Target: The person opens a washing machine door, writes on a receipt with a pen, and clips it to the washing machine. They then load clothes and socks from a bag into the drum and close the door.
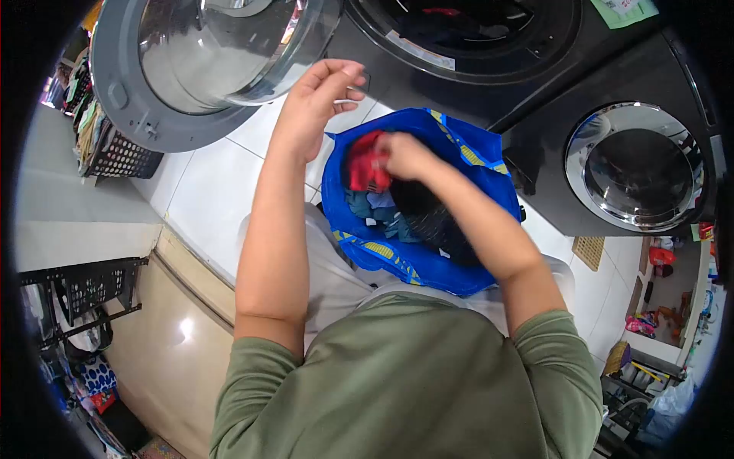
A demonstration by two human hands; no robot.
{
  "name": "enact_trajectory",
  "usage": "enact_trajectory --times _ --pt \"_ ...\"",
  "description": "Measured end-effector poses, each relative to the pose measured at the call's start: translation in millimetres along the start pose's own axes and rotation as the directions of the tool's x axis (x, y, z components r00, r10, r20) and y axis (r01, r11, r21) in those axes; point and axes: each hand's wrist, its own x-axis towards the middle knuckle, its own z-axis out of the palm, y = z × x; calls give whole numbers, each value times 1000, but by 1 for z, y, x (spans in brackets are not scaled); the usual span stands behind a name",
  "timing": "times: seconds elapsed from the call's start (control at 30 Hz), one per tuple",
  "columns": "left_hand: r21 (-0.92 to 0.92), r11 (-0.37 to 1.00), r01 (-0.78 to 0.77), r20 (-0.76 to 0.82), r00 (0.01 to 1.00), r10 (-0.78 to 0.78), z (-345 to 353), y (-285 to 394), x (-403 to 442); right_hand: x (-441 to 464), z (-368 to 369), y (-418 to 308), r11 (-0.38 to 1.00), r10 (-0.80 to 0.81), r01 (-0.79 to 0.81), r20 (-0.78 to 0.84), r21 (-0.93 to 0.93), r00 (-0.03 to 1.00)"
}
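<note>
My right hand (pixel 407 157), smeared by motion, is closed on a red garment (pixel 367 162) at the left side of a large blue bag (pixel 462 279). The bag stands open between my legs and has yellow patterned handles. Inside it lie dark clothes (pixel 440 218) and teal cloth (pixel 390 222). My left hand (pixel 325 96) is raised beyond the bag's left rim, near the open washer door (pixel 157 122). Its fingers are loosely bent and apart, with nothing in them.
A dark front-loader with an open drum (pixel 466 30) is straight ahead; another machine with a shut round door (pixel 642 164) stands to the right. A basket (pixel 122 157) full of cloth sits at the left. White floor tiles (pixel 206 191) surround the bag.
</note>
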Motion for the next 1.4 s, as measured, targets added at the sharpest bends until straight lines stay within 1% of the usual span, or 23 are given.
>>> enact_trajectory --times 0.07,0.13,0.23,0.27,0.3,0.33,0.37,0.43,0.5,0.57,0.63,0.7,0.77,0.83,0.9,0.93,1.03,1.13,1.17,1.27,1.3,1.37,1.4 --pt "314 925 -213 163 972 168 6 -15 -4 -12 -90 -43 975 -57 124 -330 186 942" --pt "472 866 -164 298 954 18 27 4 -24 -20 -143 -67 779 -43 393 -583 488 811" --pt "260 945 198 -11 979 -202 35 -2 -12 -18 -177 -86 467 -72 676 -738 570 671" --pt "146 987 -71 0 997 72 35 -5 -12 -38 -180 -89 768 -184 522 -653 371 735" --pt "264 930 -256 68 967 246 30 0 -12 -36 -161 -85 845 -119 407 -620 347 775" --pt "365 828 -425 155 905 397 19 7 -15 -47 -148 -96 828 -353 516 -510 219 784" --pt "441 688 -576 258 816 518 10 13 -18 -44 -122 -83 746 -266 325 -188 582 945" --pt "320 742 -589 166 806 569 -4 15 -13 -59 -126 -101 936 -140 60 211 346 967" --pt "138 879 -457 -122 873 473 -11 11 -7 -47 -160 -94 982 -102 73 170 173 980" --pt "89 929 -359 -165 915 369 -20 5 0 -16 -199 -30 593 212 -25 -127 805 969" --pt "54 956 -287 -211 933 292 -23 1 2 -4 -251 23 625 377 326 -640 709 670" --pt "105 954 -281 -205 932 297 -18 2 0 -12 -227 21 998 -53 40 -894 -39 446" --pt "161 946 -281 -168 937 307 -9 3 -2 -22 -158 15 953 -257 303 -474 23 842" --pt "188 946 -266 -133 947 293 -5 3 0 -43 -84 2 976 -217 216 249 32 944" --pt "191 941 -278 -112 947 302 2 3 -2 -58 10 41 968 164 -164 -19 -192 986" --pt "198 940 -278 -93 949 300 3 2 -3 -70 19 40 902 111 -186 -207 -390 972" --pt "241 935 -259 -73 956 283 6 4 -6 -60 4 49 901 121 -114 -10 -420 993" --pt "291 915 -279 107 960 259 5 2 -6 -59 -62 5 986 -50 13 -216 -168 975" --pt "300 906 -297 174 951 254 7 1 -7 -59 -97 -23 958 -163 58 -366 -281 916" --pt "367 818 -443 343 882 324 30 -9 -16 -50 -181 -77 930 -268 355 -831 -92 487" --pt "372 781 -501 373 851 369 37 -19 -19 -64 -199 -103 985 -159 157 -765 -77 624" --pt "368 912 -183 195 974 117 35 -26 -12 -74 -229 -136 929 -361 344 -533 -136 765" --pt "356 929 -101 92 993 73 35 -11 -13 -62 -233 -121 838 -519 479 -651 -261 554"
